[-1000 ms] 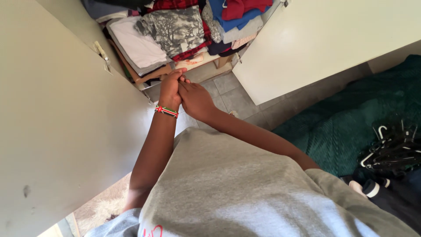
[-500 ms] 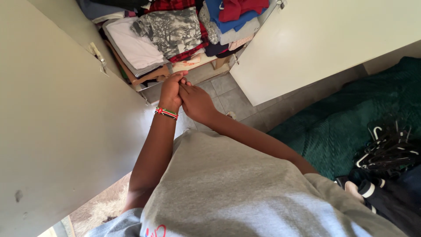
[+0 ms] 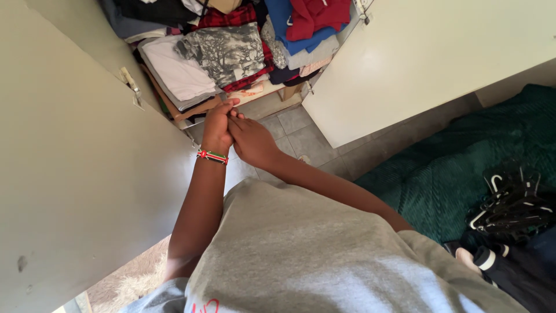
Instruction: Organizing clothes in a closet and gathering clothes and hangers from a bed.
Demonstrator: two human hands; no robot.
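Two hands meet, clasped on each other and holding nothing else: left hand (image 3: 217,124) (one beaded wristband (image 3: 212,156)) against right hand (image 3: 250,139). Just beyond the fingertips lies one grey patterned folded garment (image 3: 229,52), among stacked clothes between two open wardrobe doors (image 3: 428,58).

No packages, labels, signs or screens are in view.

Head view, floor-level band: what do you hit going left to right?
Open cream door on the left → left hand → right hand, touching the left → tiled floor → open cream door on the right → green cover → black hangers.
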